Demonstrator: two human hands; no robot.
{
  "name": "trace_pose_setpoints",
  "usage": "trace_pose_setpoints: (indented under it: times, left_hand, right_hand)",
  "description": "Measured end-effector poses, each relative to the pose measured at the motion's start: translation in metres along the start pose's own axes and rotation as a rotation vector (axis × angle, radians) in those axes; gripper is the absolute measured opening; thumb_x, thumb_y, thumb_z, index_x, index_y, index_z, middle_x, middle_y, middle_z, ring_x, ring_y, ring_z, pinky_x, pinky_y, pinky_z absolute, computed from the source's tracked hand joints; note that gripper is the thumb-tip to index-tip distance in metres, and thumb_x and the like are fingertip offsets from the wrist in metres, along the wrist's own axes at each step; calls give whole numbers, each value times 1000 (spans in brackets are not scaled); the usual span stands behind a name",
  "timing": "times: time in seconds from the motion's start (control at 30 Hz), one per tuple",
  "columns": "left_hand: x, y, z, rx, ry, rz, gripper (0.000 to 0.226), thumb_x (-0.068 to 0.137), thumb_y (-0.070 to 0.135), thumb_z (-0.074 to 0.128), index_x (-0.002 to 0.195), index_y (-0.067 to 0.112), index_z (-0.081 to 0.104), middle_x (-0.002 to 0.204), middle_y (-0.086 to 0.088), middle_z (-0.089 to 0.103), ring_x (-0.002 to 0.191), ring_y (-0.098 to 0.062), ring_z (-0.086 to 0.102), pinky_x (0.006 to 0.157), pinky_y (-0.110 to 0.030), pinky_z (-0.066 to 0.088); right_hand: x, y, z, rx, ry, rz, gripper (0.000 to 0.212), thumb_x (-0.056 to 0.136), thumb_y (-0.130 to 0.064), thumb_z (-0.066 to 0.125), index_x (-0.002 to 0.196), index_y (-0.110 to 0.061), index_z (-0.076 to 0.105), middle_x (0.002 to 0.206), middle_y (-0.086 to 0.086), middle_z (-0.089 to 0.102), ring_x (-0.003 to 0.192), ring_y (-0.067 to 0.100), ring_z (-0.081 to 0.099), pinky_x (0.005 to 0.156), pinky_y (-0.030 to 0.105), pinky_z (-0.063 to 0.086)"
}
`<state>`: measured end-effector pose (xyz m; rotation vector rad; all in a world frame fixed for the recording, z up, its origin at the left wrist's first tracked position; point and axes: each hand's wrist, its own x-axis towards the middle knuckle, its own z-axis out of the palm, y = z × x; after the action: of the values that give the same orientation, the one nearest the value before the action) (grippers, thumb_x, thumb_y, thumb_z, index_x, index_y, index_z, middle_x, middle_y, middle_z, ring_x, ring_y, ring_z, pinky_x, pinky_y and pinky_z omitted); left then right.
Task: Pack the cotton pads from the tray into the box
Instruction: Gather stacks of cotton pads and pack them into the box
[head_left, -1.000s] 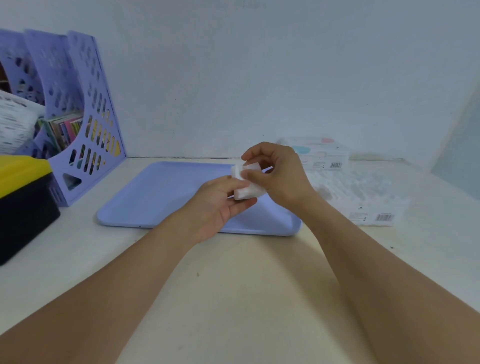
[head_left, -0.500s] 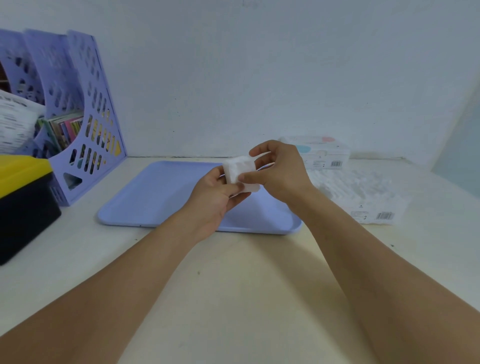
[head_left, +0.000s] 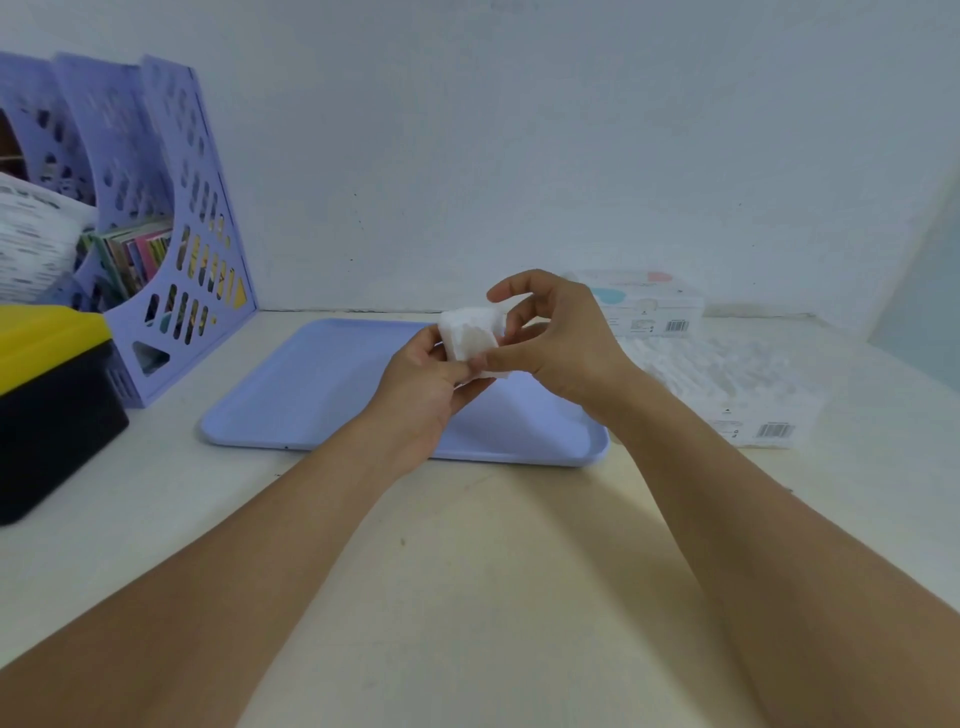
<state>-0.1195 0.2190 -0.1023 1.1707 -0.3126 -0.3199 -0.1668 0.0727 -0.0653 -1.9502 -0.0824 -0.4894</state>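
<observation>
1. Left hand (head_left: 415, 387) and right hand (head_left: 558, 338) meet above the lavender tray (head_left: 311, 395), both holding one small stack of white cotton pads (head_left: 470, 335).
2. Left fingers curl up under the stack, thumb against its near lower edge; the grip is closed on the pads.
3. Right hand: thumb and a fingertip pinch the stack's right lower side; index finger (head_left: 511, 291) arches above the top of the stack, not clearly touching it.
4. Stack is off the tray, held in the air over the tray's far right part, tilted.
5. Tray lies flat on the table (head_left: 493, 571), long side toward the camera; the visible surface shows no loose pads, part of it is hidden by the hands.
6. Just right of the tray: open white box (head_left: 727, 384) already filled with rows of white pads, barcode on its near side.
7. Behind that box, against the wall: a second white carton (head_left: 649, 309) with pink and teal print and a barcode, closed as far as can be told.
8. Left of the tray: purple perforated magazine holder (head_left: 171, 234) with colourful booklets inside.
9. Further left of the tray, near edge of view: black bin with yellow lid (head_left: 47, 395).
</observation>
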Motion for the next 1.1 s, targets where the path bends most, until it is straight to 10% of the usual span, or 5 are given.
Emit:
trace_pose_setpoints:
  times: [0.43,0.6,0.77,0.97,1.1]
  left_hand:
    - [1,-5,2,247,128,151,44,81,-11,70,114,18,64,118,-2,70,106,-21,70,88,-33,60]
    - [-1,-3,5,288,128,87,35,91,-8,52,117,15,60,120,-6,65,103,-21,68,76,-32,62]
    - [-3,4,5,107,76,-69,39,92,-2,40,124,6,63,111,-13,66,97,-25,66,68,-33,60]
    - [-7,3,13,-81,-210,-205,49,95,11,32,136,-5,52,124,-17,63,121,-28,58,112,-46,42]
    - [-1,4,6,181,-86,-71,34,96,14,49,129,6,58,110,-10,67,91,-19,63,76,-34,51]
  right_hand:
    - [0,10,7,61,1,109,54,65,-1,91,104,-12,54,80,7,68,55,14,62,51,24,48]
    - [5,17,6,-159,122,-120,18,78,-2,81,90,-8,68,74,3,64,51,-2,51,54,11,40]
    - [1,22,16,-278,145,-222,24,95,-29,68,118,-22,66,114,-2,57,103,9,56,90,23,45]
    - [-4,14,43,88,-53,91,56,102,-55,41,151,-30,35,136,11,57,127,17,54,112,40,41]
    - [-2,4,22,44,-56,43,50,100,-34,60,145,-22,43,114,3,64,100,13,65,86,22,53]
